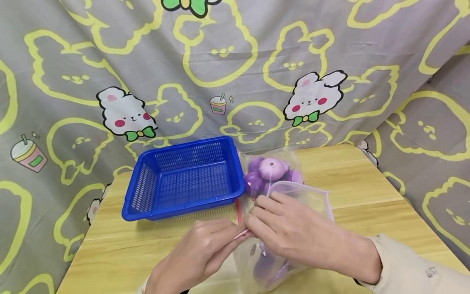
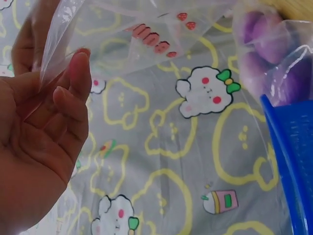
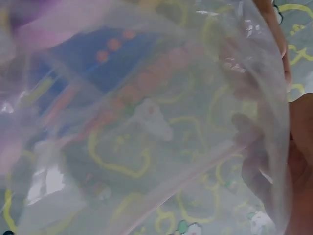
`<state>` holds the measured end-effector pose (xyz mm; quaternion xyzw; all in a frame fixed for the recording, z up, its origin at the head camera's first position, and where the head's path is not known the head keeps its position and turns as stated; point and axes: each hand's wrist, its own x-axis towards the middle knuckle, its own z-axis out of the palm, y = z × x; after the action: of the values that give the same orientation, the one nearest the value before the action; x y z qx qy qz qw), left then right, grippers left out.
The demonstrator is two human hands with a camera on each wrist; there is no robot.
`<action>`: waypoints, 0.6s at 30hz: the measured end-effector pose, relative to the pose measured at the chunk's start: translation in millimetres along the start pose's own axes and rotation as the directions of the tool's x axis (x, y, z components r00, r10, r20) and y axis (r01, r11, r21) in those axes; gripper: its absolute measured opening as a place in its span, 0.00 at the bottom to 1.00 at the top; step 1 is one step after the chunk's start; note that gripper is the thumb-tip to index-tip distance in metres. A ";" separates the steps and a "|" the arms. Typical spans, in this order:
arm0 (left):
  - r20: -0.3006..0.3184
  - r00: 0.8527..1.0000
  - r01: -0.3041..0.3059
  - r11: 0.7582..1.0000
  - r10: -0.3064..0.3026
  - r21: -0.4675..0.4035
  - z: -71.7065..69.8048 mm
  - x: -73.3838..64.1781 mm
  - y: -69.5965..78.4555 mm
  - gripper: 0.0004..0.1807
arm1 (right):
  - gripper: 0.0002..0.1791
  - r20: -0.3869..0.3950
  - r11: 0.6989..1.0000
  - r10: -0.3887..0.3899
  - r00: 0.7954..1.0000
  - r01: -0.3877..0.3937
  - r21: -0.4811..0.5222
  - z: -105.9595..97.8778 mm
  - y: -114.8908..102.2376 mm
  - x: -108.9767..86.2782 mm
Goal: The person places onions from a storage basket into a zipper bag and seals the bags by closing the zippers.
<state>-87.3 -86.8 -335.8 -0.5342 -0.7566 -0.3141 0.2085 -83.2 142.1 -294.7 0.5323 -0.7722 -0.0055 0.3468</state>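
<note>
A translucent zip bag [image 1: 312, 202] with a pale pink closing strip lies in front of me, several purple round pieces [image 1: 268, 269] in its lower part. My left hand [image 1: 198, 249] pinches one end of the strip between thumb and fingers. Right beside it, my right hand [image 1: 297, 228] grips the same edge with curled fingers and hides part of the bag. In the left wrist view, the left hand [image 2: 44, 132] is at the clear film. Behind lies another clear bag [image 1: 293, 157] of purple round pieces, the front one with a small hole on top.
A blue plastic basket [image 1: 183, 204] with slotted sides stands left of the rear bag, nothing visible inside it. Everything is on a wood-grain table [image 1: 121, 249]. A grey curtain [image 1: 235, 61] with yellow cartoon outlines hangs along the table's back edge.
</note>
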 end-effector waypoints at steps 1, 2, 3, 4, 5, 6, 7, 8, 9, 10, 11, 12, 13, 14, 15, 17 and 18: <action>-0.004 1.000 0.009 1.000 -0.009 -0.003 -0.8 -1.7 -0.3 0.11 | 0.15 0.007 1.000 0.002 1.000 -0.002 -0.014 1.1 1.2 -0.4; -0.009 1.000 0.014 1.000 -0.014 -0.005 -1.2 -3.1 -0.8 0.12 | 0.15 0.008 1.000 0.005 1.000 -0.005 -0.018 2.4 2.5 -0.6; -0.009 1.000 0.024 1.000 -0.024 -0.004 -1.7 -4.4 -1.4 0.12 | 0.15 0.009 1.000 0.008 1.000 -0.008 -0.021 3.6 3.6 -0.7; -0.007 0.999 0.036 0.999 -0.036 0.002 -1.9 -5.6 -1.7 0.13 | 0.16 0.010 1.000 0.011 1.000 -0.010 -0.021 4.7 4.3 -1.3; -0.006 0.999 0.045 0.999 -0.045 0.009 -1.9 -6.4 -2.0 0.14 | 0.16 0.012 1.000 0.012 1.000 -0.012 -0.021 5.5 4.8 -1.8; -0.007 0.999 0.045 0.999 -0.045 0.016 -1.9 -6.9 -2.4 0.14 | 0.16 0.014 1.000 0.014 1.000 -0.014 -0.020 6.3 5.3 -2.3; -0.009 0.999 0.047 0.999 -0.046 0.021 -2.0 -7.4 -2.8 0.14 | 0.16 0.016 1.000 0.017 1.000 -0.017 -0.021 6.8 5.6 -2.7; -0.011 0.999 0.048 0.999 -0.048 0.023 -2.1 -7.9 -3.0 0.14 | 0.15 0.019 1.000 0.019 1.000 -0.019 -0.020 7.2 5.8 -3.1; -0.011 0.999 0.053 0.998 -0.053 0.023 -2.4 -8.5 -3.0 0.14 | 0.15 0.022 1.000 0.021 1.000 -0.021 -0.019 7.5 5.8 -3.4; -0.012 0.999 0.052 0.998 -0.052 0.025 -2.7 -9.1 -3.0 0.14 | 0.15 0.024 1.000 0.024 0.999 -0.023 -0.015 7.6 5.8 -3.8; -0.013 0.999 0.048 0.999 -0.048 0.025 -3.0 -9.7 -3.0 0.14 | 0.15 0.026 1.000 0.026 0.999 -0.026 -0.011 7.7 5.7 -4.0; -0.013 0.999 0.046 0.999 -0.046 0.025 -3.2 -10.2 -2.9 0.14 | 0.15 0.027 1.000 0.029 0.999 -0.028 -0.006 7.7 5.5 -4.4; -0.014 0.999 0.045 0.999 -0.045 0.025 -3.6 -10.7 -2.8 0.15 | 0.16 0.029 1.000 0.031 0.999 -0.031 -0.002 7.6 5.4 -4.8; -0.015 0.999 0.044 0.999 -0.044 0.026 -3.9 -11.3 -2.7 0.15 | 0.16 0.031 0.999 0.034 0.999 -0.034 0.002 7.6 5.4 -5.2; -0.017 0.999 0.041 0.999 -0.040 0.029 -4.1 -11.8 -2.7 0.15 | 0.16 0.032 0.999 0.036 0.999 -0.036 0.005 7.7 5.4 -5.7; -0.021 0.999 0.035 0.999 -0.034 0.036 -4.8 -12.7 -2.8 0.15 | 0.16 0.038 0.999 0.042 0.998 -0.043 0.006 7.7 5.7 -6.7; -0.023 0.999 0.034 0.999 -0.033 0.040 -5.1 -13.2 -2.9 0.15 | 0.16 0.039 0.999 0.045 0.998 -0.045 0.009 7.7 6.0 -7.2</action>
<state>-85.6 -100.0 -341.5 -0.5138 -0.7692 -0.3082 0.2222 -90.9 147.9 -302.1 0.5162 -0.7907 -0.0044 0.3290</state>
